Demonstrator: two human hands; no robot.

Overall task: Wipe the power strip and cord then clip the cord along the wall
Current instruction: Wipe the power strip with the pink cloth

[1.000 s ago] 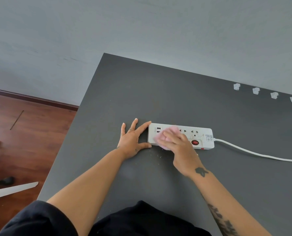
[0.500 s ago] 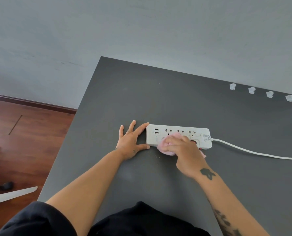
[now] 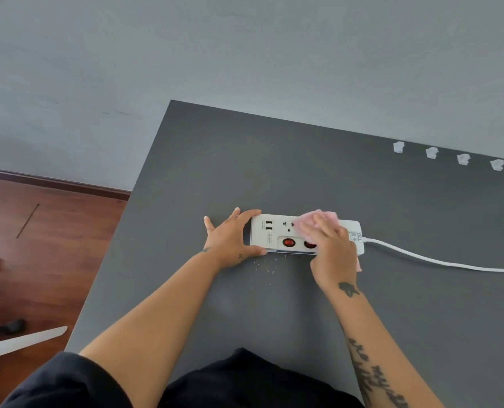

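While the right hand (image 3: pixel 331 245) presses a pink cloth (image 3: pixel 318 217) flat against the top face of the white power strip (image 3: pixel 277 234), fingers closed over the cloth, the left hand (image 3: pixel 231 238) braces the strip's left end with fingers spread and thumb against its near edge, gripping nothing. That strip lies near the middle of the dark grey table (image 3: pixel 274 160), and its white cord (image 3: pixel 439 260) trails off to the right across the tabletop. By my reading the task is early: the strip is mid-wipe, the cord looks untouched, and it sits well apart from the four white cable clips (image 3: pixel 448 157) lined along the table's far edge by the wall (image 3: pixel 244 54). Fine crumbs (image 3: pixel 264 265) lie just beside the strip. No containers are in view
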